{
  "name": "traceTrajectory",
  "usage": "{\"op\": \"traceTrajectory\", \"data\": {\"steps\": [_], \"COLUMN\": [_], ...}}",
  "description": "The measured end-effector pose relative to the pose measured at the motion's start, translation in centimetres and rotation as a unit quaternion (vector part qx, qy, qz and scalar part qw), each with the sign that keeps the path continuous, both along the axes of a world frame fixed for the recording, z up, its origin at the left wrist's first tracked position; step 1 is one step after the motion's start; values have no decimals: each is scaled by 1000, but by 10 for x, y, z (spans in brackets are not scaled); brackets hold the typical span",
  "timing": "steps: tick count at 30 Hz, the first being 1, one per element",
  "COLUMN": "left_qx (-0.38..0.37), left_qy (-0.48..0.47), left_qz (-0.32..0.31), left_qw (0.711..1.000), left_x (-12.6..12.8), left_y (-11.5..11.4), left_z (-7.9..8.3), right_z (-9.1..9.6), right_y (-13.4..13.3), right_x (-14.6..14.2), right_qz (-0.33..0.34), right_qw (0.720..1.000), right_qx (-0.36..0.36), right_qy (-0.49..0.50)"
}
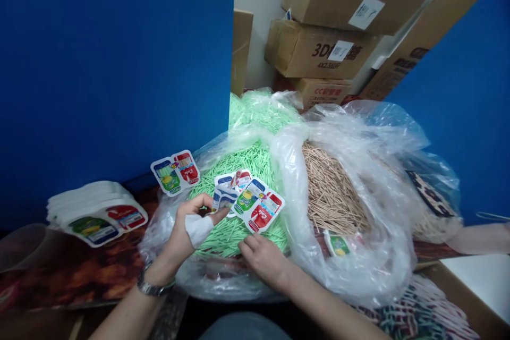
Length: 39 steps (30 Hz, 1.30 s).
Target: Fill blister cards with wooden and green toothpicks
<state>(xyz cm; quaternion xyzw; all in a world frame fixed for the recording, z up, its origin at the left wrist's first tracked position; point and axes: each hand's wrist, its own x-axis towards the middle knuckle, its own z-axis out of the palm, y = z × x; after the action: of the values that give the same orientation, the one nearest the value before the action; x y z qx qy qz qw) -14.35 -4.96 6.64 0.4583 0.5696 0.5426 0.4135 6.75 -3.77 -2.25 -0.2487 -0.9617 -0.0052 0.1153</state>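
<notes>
My left hand (189, 226), with a white wrap round the thumb area and a watch at the wrist, pinches a blue-and-white printed package (223, 199) above a bag of thin green sticks (227, 162). Beside it lies a bottle-shaped twin package (258, 204) printed in green and red, overlapping another printed package (240, 178). My right hand (263, 260) is just below these, its fingers curled down at the front of the green sticks; what they hold, if anything, is hidden. One more twin package (175, 171) rests on the bag's left edge.
A clear bag of tan sticks (334, 188) stands to the right, with a small package (338, 244) at its front. White stacked packages (105, 215) are at left. Cardboard boxes (295, 50) rise behind. Blue panels (115, 58) flank the space. An open carton (474, 287) is lower right.
</notes>
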Motion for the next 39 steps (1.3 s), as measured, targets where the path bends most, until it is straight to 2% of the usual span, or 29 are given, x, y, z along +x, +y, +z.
{"op": "traceTrajectory", "data": {"steps": [2,4,9,12,14,16,19,22,25,28,31,34,39], "left_qx": [-3,-9,-14,-12,-9,-4,8,22,20,9,2,9,13], "left_qy": [2,2,-14,-20,-24,-31,-53,-58,-49,-44,-59,-68,-72], "left_qz": [-5,-6,12,32,42,54,68,72,72,81,89,90,70], "left_qw": [1000,1000,1000,999,999,998,996,995,996,996,994,994,995], "left_x": [0,-1,-4,-5,-5,-7,-9,-11,-12,-12,-11,-10,-8], "left_y": [-2,-4,-3,-3,-5,-7,-10,-11,-13,-14,-13,-11,-10], "left_z": [-4,-10,-16,-14,-11,-8,-6,-10,-15,-17,-18,-20,-22], "right_z": [-7,0,19,22,29,38,48,46,39,36,32,19,-1], "right_y": [2,8,24,40,54,70,95,119,133,125,95,62,35], "right_x": [2,10,35,41,42,40,28,8,-7,-9,-8,-15,-39], "right_qz": [-11,-23,-33,-50,-57,-47,16,65,56,-2,-26,27,98], "right_qw": [1000,999,987,983,985,987,990,991,990,991,994,996,988], "right_qx": [9,26,133,152,154,153,139,108,93,98,66,10,25], "right_qy": [-12,-25,-88,-91,-58,-7,25,-37,-86,-91,-80,-88,-113]}}
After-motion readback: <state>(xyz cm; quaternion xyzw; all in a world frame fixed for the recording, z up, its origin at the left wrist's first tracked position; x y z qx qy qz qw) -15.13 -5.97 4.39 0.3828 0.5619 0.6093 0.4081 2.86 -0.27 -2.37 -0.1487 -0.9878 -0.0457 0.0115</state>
